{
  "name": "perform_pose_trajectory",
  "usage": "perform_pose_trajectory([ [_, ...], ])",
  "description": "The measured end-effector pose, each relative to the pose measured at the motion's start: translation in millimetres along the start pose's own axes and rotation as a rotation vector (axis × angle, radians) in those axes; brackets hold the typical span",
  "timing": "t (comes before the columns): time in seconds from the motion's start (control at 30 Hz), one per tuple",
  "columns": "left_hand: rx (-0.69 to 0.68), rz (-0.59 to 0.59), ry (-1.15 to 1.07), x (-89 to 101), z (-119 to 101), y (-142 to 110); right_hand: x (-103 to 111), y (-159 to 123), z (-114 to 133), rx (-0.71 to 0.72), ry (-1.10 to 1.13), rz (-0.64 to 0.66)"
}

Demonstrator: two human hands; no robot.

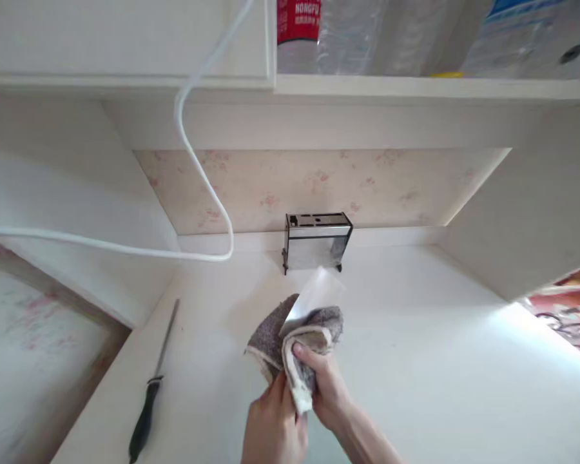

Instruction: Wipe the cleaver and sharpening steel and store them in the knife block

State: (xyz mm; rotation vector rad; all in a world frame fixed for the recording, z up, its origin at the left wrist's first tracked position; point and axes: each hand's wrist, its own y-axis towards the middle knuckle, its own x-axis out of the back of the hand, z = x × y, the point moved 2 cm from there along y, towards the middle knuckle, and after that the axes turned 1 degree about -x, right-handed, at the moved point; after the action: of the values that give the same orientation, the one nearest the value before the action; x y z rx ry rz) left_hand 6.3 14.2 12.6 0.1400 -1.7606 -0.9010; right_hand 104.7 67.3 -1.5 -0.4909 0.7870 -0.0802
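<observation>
Item: broad, shiny metal blade [309, 299], centre of frame, tilted; lower part in cloth folds, upper end bare; coverage partial, extent done unclear.
Grey-brown terry cloth [270, 332]: around it.
Right hand [327, 383]: thumb and fingers closed on cloth.
Left hand [275, 417]: fingers curled at cloth's lower edge; grip hidden.
Silver, black-trimmed, slotted metal box [316, 251]: above centre.
Black-handled steel rod [144, 415]: lower left.

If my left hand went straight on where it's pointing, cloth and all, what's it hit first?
Your left hand, cloth and plate leading, would likely meet the metal box first, though depth is hard to judge.
</observation>
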Motion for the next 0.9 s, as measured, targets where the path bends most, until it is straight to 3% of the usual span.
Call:
perform_pose_trajectory([
  [0.17,-0.027,0.104,0.06,-16.7,-5,-18,6,16,1,-0.133,0.09,-0.141],
  [0.3,-0.057,0.172,0.085,-25.2,-11,-33,25,45,31,-0.153,0.193,-0.2],
  [0.5,0.02,0.206,-0.014,-38.3,-28,-49,80,73,98,0.028,0.25,-0.303],
  [0.7,0.297,0.338,-0.292,-44.5,-44,-39,136,60,163,0.365,0.293,-0.362],
  [0.8,0.389,0.455,-0.395,-45.4,-50,-21,161,47,169,0.472,0.319,-0.349],
  [0.9,0.463,0.567,-0.449,-48.8,-54,-6,182,33,154,0.442,0.35,-0.312],
])
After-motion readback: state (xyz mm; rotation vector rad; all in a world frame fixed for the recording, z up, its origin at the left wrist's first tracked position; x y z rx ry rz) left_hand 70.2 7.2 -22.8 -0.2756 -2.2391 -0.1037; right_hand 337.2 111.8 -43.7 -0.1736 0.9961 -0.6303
